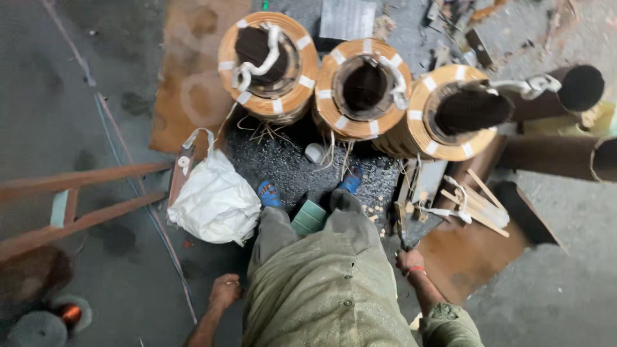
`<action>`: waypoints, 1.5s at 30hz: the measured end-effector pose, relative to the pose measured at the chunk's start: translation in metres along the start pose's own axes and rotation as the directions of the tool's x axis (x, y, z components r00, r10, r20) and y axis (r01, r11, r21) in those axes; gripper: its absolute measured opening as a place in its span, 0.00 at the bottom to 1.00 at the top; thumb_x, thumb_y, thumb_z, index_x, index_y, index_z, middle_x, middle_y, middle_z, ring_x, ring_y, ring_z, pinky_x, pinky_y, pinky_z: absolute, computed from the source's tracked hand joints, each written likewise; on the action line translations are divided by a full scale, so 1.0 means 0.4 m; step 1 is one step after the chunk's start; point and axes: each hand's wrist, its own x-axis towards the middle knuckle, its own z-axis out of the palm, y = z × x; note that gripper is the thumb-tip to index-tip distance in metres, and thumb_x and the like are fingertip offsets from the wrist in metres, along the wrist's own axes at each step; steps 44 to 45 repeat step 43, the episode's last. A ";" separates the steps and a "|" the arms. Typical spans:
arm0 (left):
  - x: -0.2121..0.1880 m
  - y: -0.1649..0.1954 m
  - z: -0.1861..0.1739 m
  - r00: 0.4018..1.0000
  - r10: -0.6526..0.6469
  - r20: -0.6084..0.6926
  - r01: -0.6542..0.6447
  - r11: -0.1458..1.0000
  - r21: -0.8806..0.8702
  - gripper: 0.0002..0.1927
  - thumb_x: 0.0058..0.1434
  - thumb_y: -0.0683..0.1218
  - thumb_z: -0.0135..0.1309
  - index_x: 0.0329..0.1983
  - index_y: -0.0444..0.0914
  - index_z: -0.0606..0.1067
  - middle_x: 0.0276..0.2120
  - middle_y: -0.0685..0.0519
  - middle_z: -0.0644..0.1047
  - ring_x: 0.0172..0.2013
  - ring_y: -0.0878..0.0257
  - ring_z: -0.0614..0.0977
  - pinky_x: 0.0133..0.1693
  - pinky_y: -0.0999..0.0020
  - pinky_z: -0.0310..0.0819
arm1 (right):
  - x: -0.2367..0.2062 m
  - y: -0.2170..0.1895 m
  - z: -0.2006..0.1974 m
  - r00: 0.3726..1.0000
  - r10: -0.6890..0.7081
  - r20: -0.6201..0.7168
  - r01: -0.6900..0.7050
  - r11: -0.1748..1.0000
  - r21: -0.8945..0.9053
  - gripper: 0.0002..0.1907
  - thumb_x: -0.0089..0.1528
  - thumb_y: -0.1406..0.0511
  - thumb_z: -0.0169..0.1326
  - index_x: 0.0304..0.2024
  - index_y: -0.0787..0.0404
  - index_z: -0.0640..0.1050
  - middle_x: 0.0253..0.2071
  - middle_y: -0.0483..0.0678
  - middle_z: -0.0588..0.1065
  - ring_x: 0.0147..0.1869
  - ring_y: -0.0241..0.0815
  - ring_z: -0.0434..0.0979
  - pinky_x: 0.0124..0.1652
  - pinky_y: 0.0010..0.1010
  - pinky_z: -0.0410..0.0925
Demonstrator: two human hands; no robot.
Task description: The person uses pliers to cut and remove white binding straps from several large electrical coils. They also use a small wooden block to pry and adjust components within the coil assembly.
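Note:
I look down my own body, seated on a low green stool (pixel 310 217), feet in blue sandals (pixel 268 193). My left hand (pixel 225 290) hangs by my left hip near the floor, fingers curled around something small that I cannot make out. My right hand (pixel 409 261) rests low at my right side, close to a brown cardboard sheet (pixel 463 257); whether it grips anything is unclear. Three large copper-coloured wound coils stand in a row ahead: the left coil (pixel 268 64), the middle coil (pixel 362 87) and the right coil (pixel 450 112), each banded with white tape strips.
A white sack (pixel 215 202) lies left of my feet. A wooden frame (pixel 77 199) lies at far left. Wooden sticks (pixel 479 205) and white tape sit right. Dark tubes (pixel 565 154) lie at far right. A small white tape roll (pixel 314 152) sits below the coils.

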 end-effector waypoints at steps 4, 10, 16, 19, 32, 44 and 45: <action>-0.046 -0.093 -0.028 0.819 0.566 0.094 -0.571 0.791 0.220 0.14 0.73 0.46 0.45 0.33 0.35 0.73 0.25 0.53 0.71 0.24 0.65 0.69 0.26 0.64 0.66 | 0.006 -0.108 0.002 0.890 -0.456 0.021 0.415 0.788 -0.455 0.22 0.61 0.53 0.55 0.46 0.63 0.82 0.42 0.66 0.81 0.49 0.65 0.81 0.49 0.49 0.74; -0.069 -0.136 -0.182 0.997 0.077 0.008 -0.076 0.992 -0.096 0.07 0.70 0.42 0.47 0.38 0.34 0.73 0.27 0.51 0.72 0.24 0.61 0.71 0.27 0.61 0.67 | -0.118 -0.343 0.236 0.766 -0.589 0.259 0.587 0.476 -0.654 0.20 0.60 0.54 0.53 0.44 0.60 0.82 0.43 0.64 0.80 0.50 0.64 0.81 0.49 0.50 0.74; -0.066 -0.117 -0.414 1.000 -0.008 -0.024 -0.002 0.922 -0.386 0.05 0.66 0.39 0.48 0.43 0.33 0.73 0.28 0.50 0.74 0.24 0.58 0.73 0.27 0.58 0.69 | -0.394 -0.627 0.541 0.725 -0.506 0.467 0.677 0.398 -0.619 0.17 0.57 0.55 0.55 0.35 0.61 0.84 0.32 0.60 0.83 0.36 0.55 0.85 0.39 0.45 0.76; -0.068 -0.113 -0.506 0.980 0.054 -0.192 -0.093 0.976 -0.198 0.12 0.61 0.37 0.51 0.47 0.33 0.78 0.31 0.50 0.80 0.27 0.59 0.79 0.31 0.58 0.74 | -0.530 -0.736 0.655 0.523 -0.663 0.536 0.851 0.440 -0.286 0.18 0.60 0.59 0.53 0.40 0.67 0.81 0.34 0.55 0.84 0.33 0.50 0.86 0.34 0.42 0.75; -0.006 -0.168 -0.663 0.957 -0.037 0.288 0.227 0.714 -0.662 0.08 0.64 0.43 0.53 0.33 0.32 0.73 0.20 0.51 0.71 0.17 0.59 0.73 0.21 0.59 0.70 | -0.512 -0.618 0.700 0.675 -0.631 0.383 0.738 0.571 -0.359 0.28 0.61 0.53 0.58 0.58 0.63 0.78 0.49 0.54 0.83 0.51 0.45 0.84 0.53 0.33 0.74; 0.083 -0.012 -0.684 0.998 0.012 -0.067 -0.037 0.922 -0.386 0.10 0.63 0.37 0.48 0.39 0.31 0.81 0.25 0.45 0.79 0.23 0.55 0.81 0.25 0.63 0.75 | -0.462 -0.592 0.625 0.705 -0.689 0.167 0.709 0.691 -0.141 0.23 0.61 0.57 0.59 0.56 0.62 0.80 0.50 0.53 0.83 0.54 0.43 0.83 0.55 0.32 0.71; 0.083 -0.012 -0.684 0.998 0.012 -0.067 -0.037 0.922 -0.386 0.10 0.63 0.37 0.48 0.39 0.31 0.81 0.25 0.45 0.79 0.23 0.55 0.81 0.25 0.63 0.75 | -0.462 -0.592 0.625 0.705 -0.689 0.167 0.709 0.691 -0.141 0.23 0.61 0.57 0.59 0.56 0.62 0.80 0.50 0.53 0.83 0.54 0.43 0.83 0.55 0.32 0.71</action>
